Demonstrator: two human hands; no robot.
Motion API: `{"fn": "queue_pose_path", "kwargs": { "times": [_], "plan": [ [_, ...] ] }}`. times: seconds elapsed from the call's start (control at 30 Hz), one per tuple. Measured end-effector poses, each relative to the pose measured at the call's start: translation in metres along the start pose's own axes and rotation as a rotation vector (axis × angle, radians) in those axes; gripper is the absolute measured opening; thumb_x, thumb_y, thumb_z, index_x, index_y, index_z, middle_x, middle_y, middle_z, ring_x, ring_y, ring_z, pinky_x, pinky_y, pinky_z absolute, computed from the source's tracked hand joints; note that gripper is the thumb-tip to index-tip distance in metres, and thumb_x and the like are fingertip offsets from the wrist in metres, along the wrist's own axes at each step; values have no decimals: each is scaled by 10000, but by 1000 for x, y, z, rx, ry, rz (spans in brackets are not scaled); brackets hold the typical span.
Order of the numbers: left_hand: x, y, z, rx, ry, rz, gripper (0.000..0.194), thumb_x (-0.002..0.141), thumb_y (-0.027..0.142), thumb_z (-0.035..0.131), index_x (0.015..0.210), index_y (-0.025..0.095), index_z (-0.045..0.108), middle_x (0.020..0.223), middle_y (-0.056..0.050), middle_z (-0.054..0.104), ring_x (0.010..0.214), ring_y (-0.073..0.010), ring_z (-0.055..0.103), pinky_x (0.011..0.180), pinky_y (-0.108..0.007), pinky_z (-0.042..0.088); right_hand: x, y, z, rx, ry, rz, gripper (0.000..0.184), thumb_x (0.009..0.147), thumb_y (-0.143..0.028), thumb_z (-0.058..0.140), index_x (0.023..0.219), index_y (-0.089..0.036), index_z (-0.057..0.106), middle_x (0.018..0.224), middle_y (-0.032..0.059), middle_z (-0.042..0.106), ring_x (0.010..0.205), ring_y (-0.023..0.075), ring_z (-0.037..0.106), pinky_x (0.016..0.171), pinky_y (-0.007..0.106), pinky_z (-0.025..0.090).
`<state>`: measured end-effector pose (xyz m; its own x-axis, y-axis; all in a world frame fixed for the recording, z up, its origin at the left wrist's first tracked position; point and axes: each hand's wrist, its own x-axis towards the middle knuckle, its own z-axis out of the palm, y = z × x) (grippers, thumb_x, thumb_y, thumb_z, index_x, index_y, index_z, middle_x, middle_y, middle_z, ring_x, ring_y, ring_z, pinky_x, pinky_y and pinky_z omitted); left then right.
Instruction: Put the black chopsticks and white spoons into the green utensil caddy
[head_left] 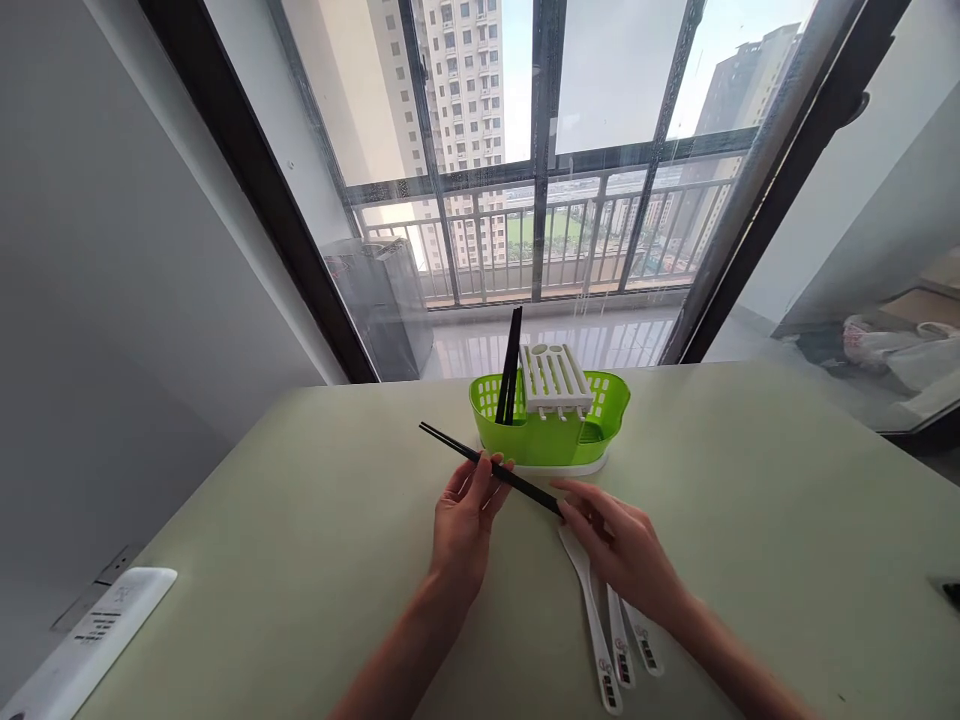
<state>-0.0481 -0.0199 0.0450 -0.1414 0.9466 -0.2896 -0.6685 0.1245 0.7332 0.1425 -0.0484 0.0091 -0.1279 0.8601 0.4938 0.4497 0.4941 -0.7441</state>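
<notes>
- White, elongated plastic bar (112,625), lower left, with dark printed marks; it lies at the edge of the pale green, smooth tabletop (300,520).
- Left hand (465,515), palm turned up, fingers nearly closed: thumb and fingertips grip the slender black chopsticks (529,488) near mid-length. Their two narrow tips point up and to the left, slightly apart; the thicker ends slope down to the right.
- Upright black sticks (511,365), standing with a slight tilt in the left part of the bright green plastic basket (525,440), which has perforated upper walls and a white base (555,468). The basket rests on the tabletop beyond both hands.
- White, slatted plastic rack (555,405), set over the middle of the basket, with small hooks along its near edge.
- White, long-handled utensils (589,595), three in number, fanned on the tabletop with their labelled handle ends toward the viewer. The leftmost shows a broadened far end; the far ends of the others are hidden by the right hand.
- Right hand (626,545), partly closed above the utensils: thumb and fingers pinch the thick ends of the chopsticks, the index finger extended. Whether it touches the utensils cannot be told.
</notes>
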Motion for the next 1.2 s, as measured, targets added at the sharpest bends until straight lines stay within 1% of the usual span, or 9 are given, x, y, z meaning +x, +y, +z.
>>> {"fn": "queue_pose_path", "kwargs": {
  "times": [0.17,0.47,0.57,0.67,0.73,0.8,0.87,1.0,1.2],
  "plan": [
    [0,1,6,55,26,-19,309,704,266,928,943,147,771,1088,-82,803,1059,-224,759,1054,-356,579,6,4,-2,-13,63,-2,206,1035,-342,544,1078,-238,717,1029,71,742,893,205,697,780,299,558],
    [0,26,-2,107,43,-11,263,714,283,918,920,162,809,1016,-46,812,913,-158,773,953,-275,615,5,1,-2,17,74,-69,140,1024,-278,572,1082,-244,694,990,46,706,827,172,668,740,276,540],
    [9,59,-7,95,117,150,226,705,251,921,880,173,801,951,-20,812,881,-143,770,937,-277,625,5,1,-1,3,146,-50,182,1013,-281,582,1181,-242,642,909,20,648,679,138,594,645,258,519],
    [20,107,-7,127,255,443,191,712,260,912,842,191,790,923,2,806,865,-128,765,926,-280,629,4,5,-1,10,259,20,189,1008,-296,576,1186,-233,594,867,0,627,639,124,585,617,245,516],
    [24,133,0,216,219,602,237,717,319,906,877,186,795,952,-9,806,863,-130,762,940,-302,628,3,8,0,10,284,67,168,1011,-308,559,1159,-233,585,838,-11,628,610,117,581,583,235,503],
    [28,145,14,334,147,711,313,714,384,901,920,172,801,957,-30,807,853,-147,761,938,-338,633,3,10,2,-3,271,81,159,1016,-313,542,1147,-231,581,780,-31,606,569,113,552,549,227,481],
    [35,144,30,454,72,774,362,713,422,894,942,156,805,941,-47,810,833,-170,763,912,-364,642,2,11,3,-25,241,64,154,1020,-308,531,1143,-229,582,729,-47,575,546,112,521,540,224,467],
    [65,119,58,704,-100,830,344,756,430,859,971,165,815,916,-54,818,813,-207,776,860,-372,649,2,11,3,-57,161,12,148,1027,-280,525,1151,-229,587,734,-46,591,567,115,529,590,230,473],
    [107,92,72,1147,-194,891,267,821,458,799,945,223,824,884,-25,825,816,-236,794,825,-339,632,6,10,1,-42,136,1,141,1032,-252,508,1151,-237,582,741,-51,594,577,117,521,605,232,464]
  ]
}}
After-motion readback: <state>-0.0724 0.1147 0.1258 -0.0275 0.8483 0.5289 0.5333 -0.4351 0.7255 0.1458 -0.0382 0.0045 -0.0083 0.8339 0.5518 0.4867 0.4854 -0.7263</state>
